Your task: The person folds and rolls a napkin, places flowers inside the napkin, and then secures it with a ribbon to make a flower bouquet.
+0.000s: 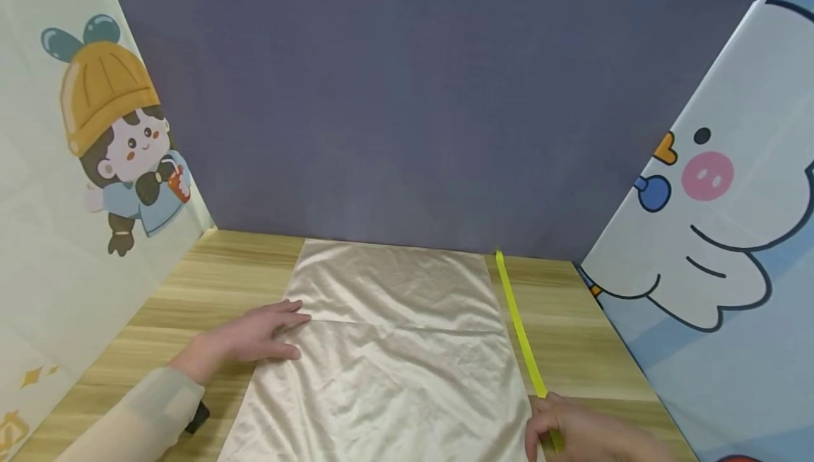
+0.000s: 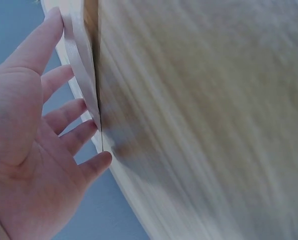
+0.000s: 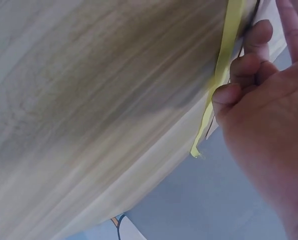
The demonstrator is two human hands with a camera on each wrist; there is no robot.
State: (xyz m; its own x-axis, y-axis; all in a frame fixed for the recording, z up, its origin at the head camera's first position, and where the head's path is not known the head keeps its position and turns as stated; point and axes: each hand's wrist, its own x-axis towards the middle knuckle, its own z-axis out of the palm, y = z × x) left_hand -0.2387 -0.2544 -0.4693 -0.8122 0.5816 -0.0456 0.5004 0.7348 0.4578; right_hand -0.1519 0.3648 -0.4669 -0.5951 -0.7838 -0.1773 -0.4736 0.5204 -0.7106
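Count: two hands, one cloth, one yellow tape, one small dark object, one table, three backdrop panels.

Nearest, at the front right, the right hand (image 1: 581, 434) has its fingers curled around the near end of the yellow tape (image 1: 521, 335); the wrist view shows the tape (image 3: 224, 65) running past the bent fingertips (image 3: 228, 94), its free end hanging off the table edge. The tape lies straight, just beside the right edge of the cloth (image 1: 394, 356), and runs away to the rear wall.

At the front left, a small dark object (image 1: 197, 417) sits under the sleeve. Further in, the left hand (image 1: 257, 338) lies flat with straight, spread fingers on the cloth's left edge at a crosswise crease, gripping nothing.

The cream cloth is spread flat along the middle of the table (image 1: 210, 271), its far edge reaching the grey rear panel (image 1: 407, 95). Bare wood strips remain left and right of the cloth. Cartoon panels close in the left (image 1: 63, 186) and right (image 1: 731, 236) sides.
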